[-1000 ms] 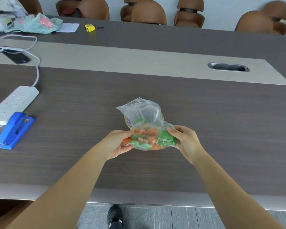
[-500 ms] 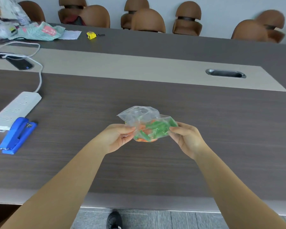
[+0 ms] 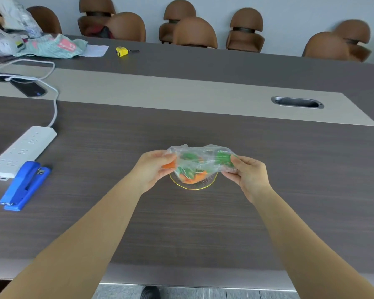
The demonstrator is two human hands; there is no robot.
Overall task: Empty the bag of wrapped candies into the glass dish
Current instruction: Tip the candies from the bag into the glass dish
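Observation:
A clear plastic bag holding green and orange wrapped candies hangs sideways over the glass dish, whose yellow-tinted rim shows just below it. My left hand pinches the bag's left end, where an orange candy sits against my fingers. My right hand pinches the right end. Orange and green candies bulge at the bag's lowest part, right above the dish's middle. Most of the dish is hidden behind the bag.
A blue stapler and a white power strip lie at the left. A phone, a yellow tape measure and packaging sit farther back. A metal cable slot is at the right, brown chairs behind.
Both hands have lifted the bag and turned it sideways, stretched between them. The dish rim, hidden half a second ago, now shows below the bag.

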